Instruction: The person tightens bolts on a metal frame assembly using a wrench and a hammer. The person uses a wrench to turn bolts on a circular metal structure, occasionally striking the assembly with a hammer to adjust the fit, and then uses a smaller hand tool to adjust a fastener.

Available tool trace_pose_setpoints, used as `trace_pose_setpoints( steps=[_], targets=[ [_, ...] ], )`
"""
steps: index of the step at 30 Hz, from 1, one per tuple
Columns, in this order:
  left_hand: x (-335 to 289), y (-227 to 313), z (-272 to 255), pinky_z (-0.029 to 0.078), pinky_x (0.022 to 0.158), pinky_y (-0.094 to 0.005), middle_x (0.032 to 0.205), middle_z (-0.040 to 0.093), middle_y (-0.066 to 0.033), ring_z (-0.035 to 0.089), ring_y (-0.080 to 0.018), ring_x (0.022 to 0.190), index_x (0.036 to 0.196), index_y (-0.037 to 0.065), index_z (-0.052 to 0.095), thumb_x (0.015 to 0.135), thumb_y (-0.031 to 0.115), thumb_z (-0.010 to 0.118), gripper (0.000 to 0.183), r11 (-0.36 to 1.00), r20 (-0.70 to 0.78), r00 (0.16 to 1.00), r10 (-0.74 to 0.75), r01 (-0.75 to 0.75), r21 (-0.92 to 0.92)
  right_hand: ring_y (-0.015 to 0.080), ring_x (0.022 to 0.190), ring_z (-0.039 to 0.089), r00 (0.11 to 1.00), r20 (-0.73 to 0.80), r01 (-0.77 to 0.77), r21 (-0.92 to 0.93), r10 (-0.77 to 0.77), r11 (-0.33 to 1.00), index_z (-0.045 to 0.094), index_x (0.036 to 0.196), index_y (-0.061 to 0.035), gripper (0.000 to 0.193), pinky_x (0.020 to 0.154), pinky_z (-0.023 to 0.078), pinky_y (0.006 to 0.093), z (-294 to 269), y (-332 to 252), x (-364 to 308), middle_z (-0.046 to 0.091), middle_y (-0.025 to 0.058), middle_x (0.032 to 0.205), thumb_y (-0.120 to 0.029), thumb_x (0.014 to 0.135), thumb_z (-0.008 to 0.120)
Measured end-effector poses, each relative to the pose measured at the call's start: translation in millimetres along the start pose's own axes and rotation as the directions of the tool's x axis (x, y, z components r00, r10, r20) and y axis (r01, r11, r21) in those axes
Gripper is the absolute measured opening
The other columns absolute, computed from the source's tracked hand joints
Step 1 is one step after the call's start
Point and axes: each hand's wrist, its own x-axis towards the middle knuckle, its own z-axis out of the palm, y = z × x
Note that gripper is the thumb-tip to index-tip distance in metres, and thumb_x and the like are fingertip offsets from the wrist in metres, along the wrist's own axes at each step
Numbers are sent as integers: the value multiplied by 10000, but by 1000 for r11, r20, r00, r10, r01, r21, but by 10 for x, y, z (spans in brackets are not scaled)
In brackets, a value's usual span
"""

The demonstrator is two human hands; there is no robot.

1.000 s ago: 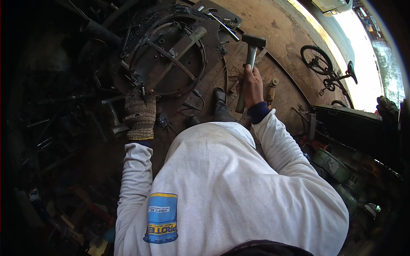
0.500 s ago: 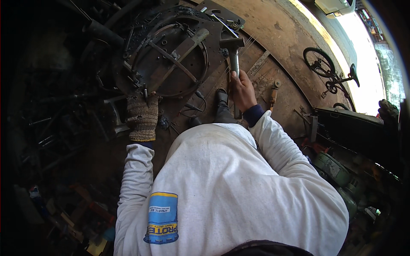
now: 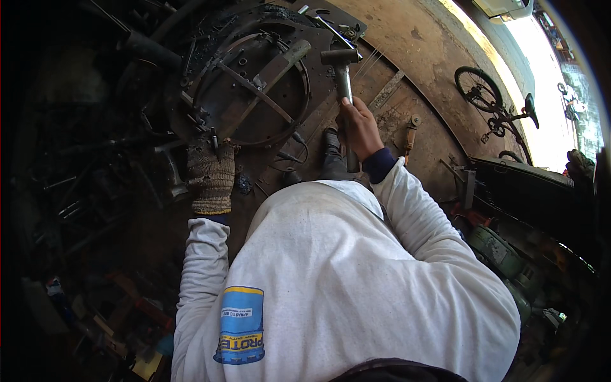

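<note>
- Round dark steel frame (image 3: 251,89) with crossbars, lying flat on the rust-brown metal floor (image 3: 420,44) (the landmark here).
- Left hand (image 3: 210,175), in a frayed knit work glove, presses on the frame's near rim, apparently to steady it; fingers closed over the edge.
- Right hand (image 3: 359,127), bare, wraps tight round the handle of a grey steel hammer (image 3: 342,70); the head lies beyond the fist, at the frame's right edge.
- Small black bicycle (image 3: 496,105), well right of the frame.
</note>
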Motion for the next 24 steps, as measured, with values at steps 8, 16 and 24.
trace_pose_setpoints(
  steps=[8, 16, 24],
  targets=[
    [-3, -6, -9, 492, 934, -482, 1215, 621, -171, 598, -363, 1118, 1261, 127, 614, 881, 531, 629, 555, 997, 73, 994, -77, 75, 20, 145, 480, 489, 999, 21, -41, -28, 42, 999, 510, 977, -89, 288, 419, 415, 294, 221, -98, 76, 489, 26, 685, -374, 1011, 506],
    [-8, -54, 44, 492, 896, -496, 1134, 638, -177, 614, -367, 1043, 1147, 67, 638, 887, 483, 627, 490, 999, -23, 999, 48, -47, 11, 141, 477, 495, 999, -32, -32, -29, 31, 999, 513, 975, -87, 291, 421, 426, 289, 114, -172, 116, 499, 32, 688, -377, 1006, 513],
    [-2, -134, 94, 475, 943, -487, 1199, 628, -159, 595, -363, 1096, 1253, 95, 612, 875, 467, 672, 533, 999, 55, 998, 25, -23, -27, 125, 502, 505, 993, 21, -113, -47, 114, 992, 559, 1126, -70, 333, 451, 418, 264, 103, -110, 132, 537, 35, 738, -376, 1017, 485]
  ],
)
